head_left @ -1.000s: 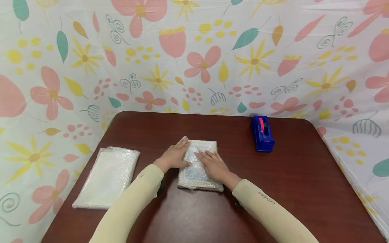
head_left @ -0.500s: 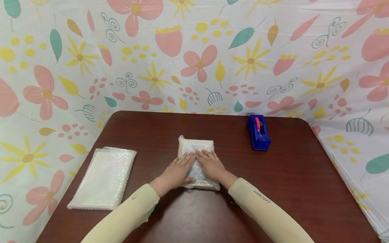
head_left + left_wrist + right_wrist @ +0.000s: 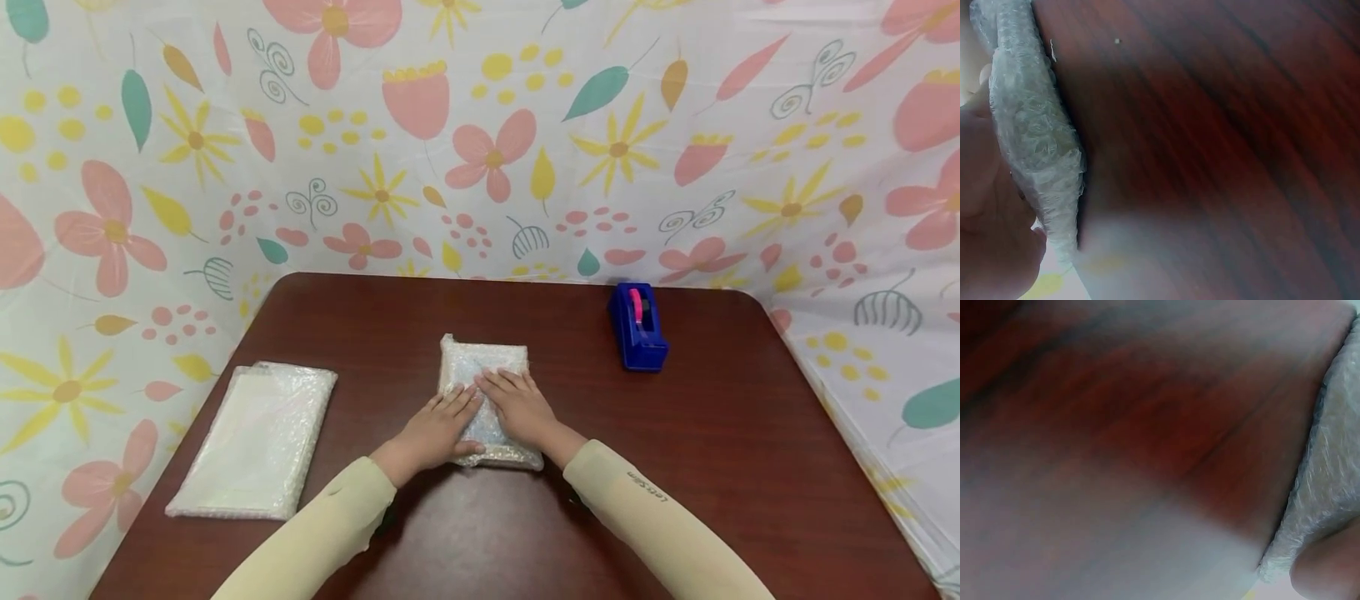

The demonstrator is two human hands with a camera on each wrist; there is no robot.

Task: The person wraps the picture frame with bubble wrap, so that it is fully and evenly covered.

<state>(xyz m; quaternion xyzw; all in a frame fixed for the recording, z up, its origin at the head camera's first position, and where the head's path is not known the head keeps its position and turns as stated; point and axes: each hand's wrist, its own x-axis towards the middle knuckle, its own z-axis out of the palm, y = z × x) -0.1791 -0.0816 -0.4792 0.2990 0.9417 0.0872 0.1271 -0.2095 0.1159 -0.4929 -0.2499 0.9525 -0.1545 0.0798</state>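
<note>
A bubble-wrapped package lies flat in the middle of the table, with something bluish showing through the clear wrap. My left hand rests on its left side, fingers straight and slanting toward the middle. On its right half lies my right hand, also with straight fingers; the fingertips of both hands nearly meet. In the left wrist view the package's wrapped side stands beside the hand. The right wrist view catches another wrapped edge above part of the hand.
A second, larger flat bubble-wrapped package lies at the table's left side. A blue tape dispenser with a pink-cored roll stands at the back right. The dark brown table meets a floral cloth behind it.
My left hand has moved from the package's upper left edge down and inward onto its top. The right hand stays nearly in place. The head view has shifted slightly.
</note>
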